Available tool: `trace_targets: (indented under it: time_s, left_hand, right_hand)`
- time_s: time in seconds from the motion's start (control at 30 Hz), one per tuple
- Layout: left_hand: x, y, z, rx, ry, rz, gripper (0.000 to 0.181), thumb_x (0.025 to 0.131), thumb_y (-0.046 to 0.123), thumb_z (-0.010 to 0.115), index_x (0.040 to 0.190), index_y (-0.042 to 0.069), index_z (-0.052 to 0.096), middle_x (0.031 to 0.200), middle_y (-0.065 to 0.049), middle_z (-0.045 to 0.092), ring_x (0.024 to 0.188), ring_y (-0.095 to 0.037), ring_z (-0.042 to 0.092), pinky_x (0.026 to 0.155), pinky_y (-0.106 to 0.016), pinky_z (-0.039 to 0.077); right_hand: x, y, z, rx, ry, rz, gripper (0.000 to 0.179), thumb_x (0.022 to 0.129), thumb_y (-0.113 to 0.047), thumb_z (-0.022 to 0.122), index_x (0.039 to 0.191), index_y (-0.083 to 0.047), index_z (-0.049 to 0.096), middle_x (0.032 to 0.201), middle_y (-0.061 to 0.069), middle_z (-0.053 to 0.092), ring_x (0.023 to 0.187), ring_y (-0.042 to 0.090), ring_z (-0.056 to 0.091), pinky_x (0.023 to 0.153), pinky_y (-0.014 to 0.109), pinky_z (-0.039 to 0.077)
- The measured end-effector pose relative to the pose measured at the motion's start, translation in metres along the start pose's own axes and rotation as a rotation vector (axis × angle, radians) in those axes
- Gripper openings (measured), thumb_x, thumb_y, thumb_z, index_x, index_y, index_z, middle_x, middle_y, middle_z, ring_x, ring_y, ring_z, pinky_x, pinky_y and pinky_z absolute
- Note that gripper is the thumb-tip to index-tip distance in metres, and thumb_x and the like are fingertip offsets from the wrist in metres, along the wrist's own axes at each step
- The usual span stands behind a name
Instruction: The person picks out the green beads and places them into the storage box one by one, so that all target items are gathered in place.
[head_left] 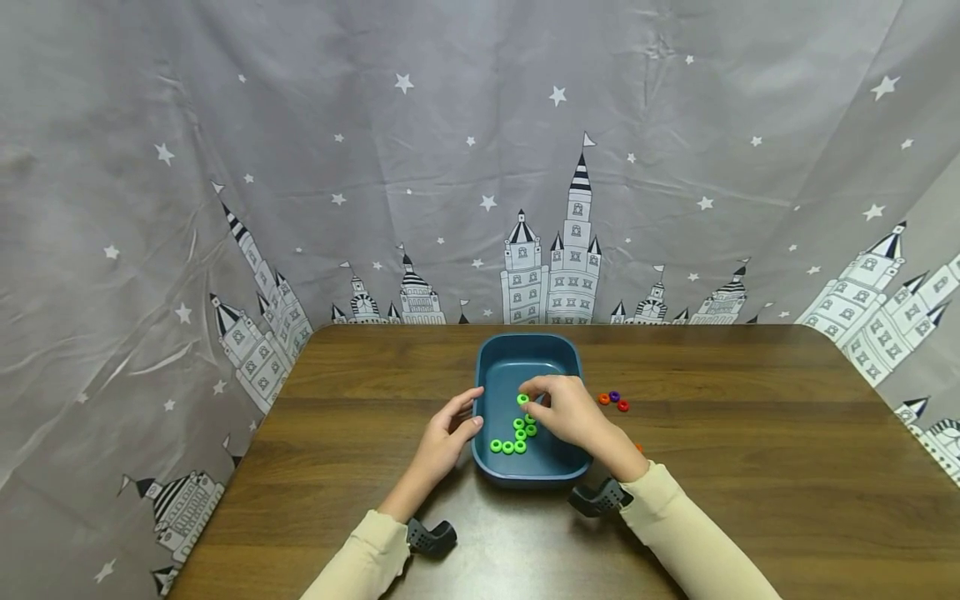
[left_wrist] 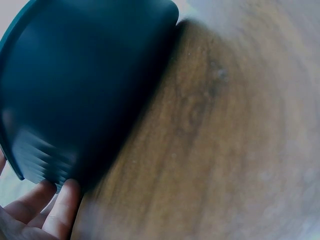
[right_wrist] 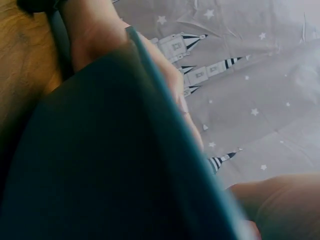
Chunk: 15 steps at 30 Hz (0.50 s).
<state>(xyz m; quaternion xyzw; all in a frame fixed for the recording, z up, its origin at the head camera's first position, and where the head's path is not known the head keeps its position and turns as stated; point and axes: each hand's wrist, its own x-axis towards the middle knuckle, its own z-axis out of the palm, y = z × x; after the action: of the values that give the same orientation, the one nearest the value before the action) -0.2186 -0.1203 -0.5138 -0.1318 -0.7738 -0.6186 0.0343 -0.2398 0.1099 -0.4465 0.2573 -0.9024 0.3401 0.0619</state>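
A dark blue tray (head_left: 491,375) stands on the wooden table, with several small green rings (head_left: 521,435) lying inside in a bent line. My left hand (head_left: 448,429) holds the tray's left side. Its thumb and index fingertip reach the rim, while other fingertips touch the outer wall (left_wrist: 75,90) in the left wrist view. Over the tray's right half, my right hand (head_left: 566,408) pinches one green ring (head_left: 522,400) between thumb and index finger. The right wrist view is mostly filled by the tray wall (right_wrist: 100,150), which hides the pinched ring.
On the table right of the tray lie an orange ring (head_left: 603,399), a purple ring (head_left: 615,396) and a red ring (head_left: 623,406). Another orange piece (head_left: 639,448) is partly hidden behind the right wrist. A grey curtain (head_left: 420,167) with castles hangs behind the table.
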Motion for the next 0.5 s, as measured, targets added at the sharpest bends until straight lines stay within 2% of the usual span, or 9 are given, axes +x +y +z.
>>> trace_targets:
  time_s: [0.2,0.37,0.5]
  left_hand:
    - [0.0,0.001,0.0,-0.015,0.004,-0.025,0.045,0.097,0.006,0.062,0.142,0.008,0.058,0.14,-0.023,0.062,0.129,-0.041,0.059,0.096,-0.022,0.05]
    - [0.0,0.0,0.0,-0.005,0.004,-0.008,0.044,0.097,0.005,0.061,0.142,0.005,0.058,0.14,-0.024,0.061,0.129,-0.042,0.059,0.097,-0.029,0.052]
    - [0.001,-0.001,0.0,0.005,0.003,-0.001,0.045,0.097,0.005,0.061,0.142,0.005,0.058,0.14,-0.025,0.061,0.128,-0.042,0.06,0.099,-0.033,0.053]
  right_hand:
    - [0.001,0.0,0.006,-0.051,-0.039,0.033,0.021,0.09,-0.009,0.073,0.109,-0.002,0.077,0.098,0.008,0.078,0.081,0.015,0.069,0.072,0.031,0.057]
    - [0.001,-0.002,0.01,-0.116,-0.031,0.089,0.019,0.089,-0.007,0.072,0.106,-0.003,0.078,0.1,0.008,0.079,0.091,0.022,0.074,0.081,0.042,0.06]
    - [0.0,-0.003,0.012,-0.169,-0.025,0.103,0.019,0.087,-0.004,0.072,0.105,-0.003,0.078,0.1,0.009,0.079,0.093,0.025,0.075,0.082,0.046,0.06]
